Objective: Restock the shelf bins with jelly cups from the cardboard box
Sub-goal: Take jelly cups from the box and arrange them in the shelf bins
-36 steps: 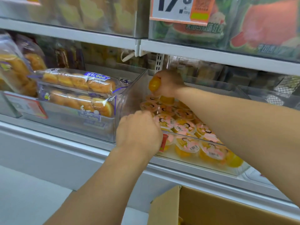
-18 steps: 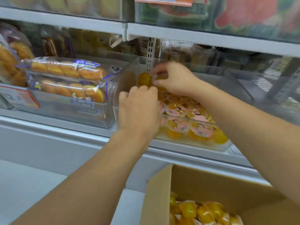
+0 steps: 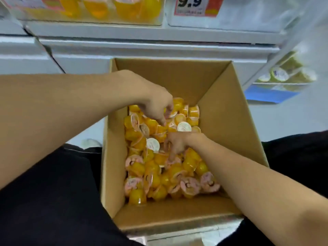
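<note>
An open cardboard box [image 3: 229, 121] stands on the floor between my knees, its bottom covered with several orange jelly cups [image 3: 156, 171] with pink or white lids. My left hand [image 3: 154, 105] reaches into the far part of the pile, fingers curled down over a cup; the back of the hand hides the grip. Lower down, in the middle of the pile, my right hand [image 3: 177, 142] has its fingers spread, pointing down among the cups. A clear shelf bin [image 3: 88, 22] holding orange jelly cups is at the top edge.
A 9.9 price tag [image 3: 193, 6] hangs on the shelf front at the top. Another bin with pale green cups [image 3: 280, 75] sits low at the right. My black-trousered legs [image 3: 53, 192] flank the box. The white shelf base [image 3: 142, 48] runs behind it.
Both hands left the shelf bin and came down into the cardboard box. The view tilted from the shelf down to the box.
</note>
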